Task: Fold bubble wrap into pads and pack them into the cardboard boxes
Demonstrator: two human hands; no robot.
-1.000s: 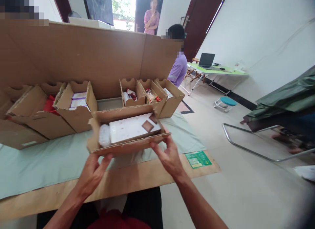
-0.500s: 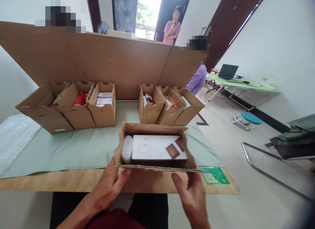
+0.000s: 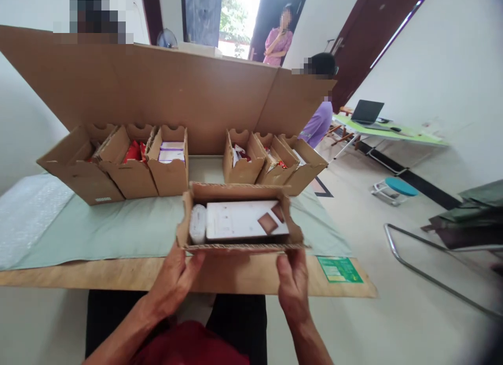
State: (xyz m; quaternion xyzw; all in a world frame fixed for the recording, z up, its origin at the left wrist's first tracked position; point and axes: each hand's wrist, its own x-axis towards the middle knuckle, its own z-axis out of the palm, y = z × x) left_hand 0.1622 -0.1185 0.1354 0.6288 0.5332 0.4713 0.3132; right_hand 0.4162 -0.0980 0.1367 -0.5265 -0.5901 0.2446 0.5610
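Note:
Between my two hands is an open cardboard bin (image 3: 243, 252), held above the front edge of the table. My left hand (image 3: 173, 281) grips its left end, thumb on the near wall and the other fingers partly hidden. On the right end, my right hand (image 3: 293, 286) holds the bin in the same way. Inside lie a white box with brown squares (image 3: 236, 221) and, left of it, a small packet in clear wrapping (image 3: 198, 224). Beyond it stand more cardboard bins, three at the left (image 3: 135, 179) and three at the right (image 3: 241, 171), with red packets and white boxes in them.
A tall cardboard panel (image 3: 196, 92) rises behind the bins. Pale green cloth (image 3: 129, 226) covers the table, with bubble wrap (image 3: 35, 213) at its left and a green label (image 3: 340, 269) at its right corner. People are beyond the panel. A metal-framed chair (image 3: 416, 276) stands right.
The held bin has moved away from me and slightly left, toward the rows of bins. Both hands have gone with it, still gripping its ends. The view has shifted a little.

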